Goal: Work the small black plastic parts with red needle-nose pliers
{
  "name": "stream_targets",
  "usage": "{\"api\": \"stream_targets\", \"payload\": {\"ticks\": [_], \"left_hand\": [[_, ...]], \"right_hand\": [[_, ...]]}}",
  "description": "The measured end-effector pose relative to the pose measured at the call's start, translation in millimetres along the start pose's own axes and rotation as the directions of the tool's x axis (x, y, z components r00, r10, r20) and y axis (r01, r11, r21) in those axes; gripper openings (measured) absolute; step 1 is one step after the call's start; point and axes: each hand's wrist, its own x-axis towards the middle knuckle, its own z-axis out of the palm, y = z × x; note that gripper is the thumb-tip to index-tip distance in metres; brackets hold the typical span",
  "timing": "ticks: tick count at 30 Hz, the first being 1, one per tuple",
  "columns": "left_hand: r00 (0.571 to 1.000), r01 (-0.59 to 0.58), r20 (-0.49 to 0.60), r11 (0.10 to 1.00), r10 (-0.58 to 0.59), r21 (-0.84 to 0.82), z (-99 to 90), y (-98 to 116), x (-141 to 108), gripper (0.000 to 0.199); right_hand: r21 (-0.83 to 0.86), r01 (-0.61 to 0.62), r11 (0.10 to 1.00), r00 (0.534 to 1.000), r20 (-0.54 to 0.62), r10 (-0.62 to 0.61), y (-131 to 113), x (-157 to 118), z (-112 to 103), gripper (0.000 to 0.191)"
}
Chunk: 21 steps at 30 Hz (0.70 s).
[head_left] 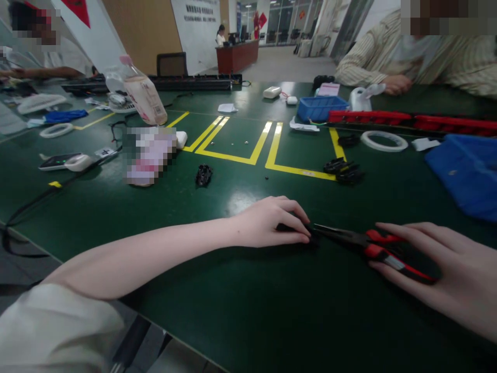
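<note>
My left hand [277, 223] reaches across the green table with its fingers closed on a small black part [313, 239], mostly hidden under the fingertips. My right hand [442, 259] holds red-and-black needle-nose pliers [378, 248] by the handles. The pliers' long jaws point left, and their tips come right up to the black part; whether they touch it I cannot tell. Further off on the table lies a similar black plastic piece [204, 175]. More black pieces [344, 170] lie together on the yellow tape to the right.
A pink-capped bottle [144, 96] and a phone [149, 166] stand at left. Blue bins [320, 108], red strips [373, 120], a white tape roll [384, 141] and a blue bag-like item [466, 173] lie at right. A person in a striped sleeve [365, 57] sits opposite.
</note>
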Motion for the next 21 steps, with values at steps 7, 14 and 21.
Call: {"api": "stream_targets", "payload": {"ticks": [7,14,21], "left_hand": [[0.997,0.068,-0.024,0.991,-0.071,-0.117,-4.3,9,1,0.015],[0.973,0.112,-0.170,0.966,-0.153,-0.231,-5.5,14,2,0.007],[0.983,0.140,-0.074,0.948,-0.167,-0.285,-3.7,15,4,0.005]], "right_hand": [[-0.010,0.142,0.990,0.983,-0.114,-0.143,-11,3,-22,0.046],[0.329,-0.003,0.944,0.998,0.066,-0.019,-30,-1,-31,0.043],[0.467,-0.075,0.881,0.989,0.148,0.005,-37,1,-30,0.044]]}}
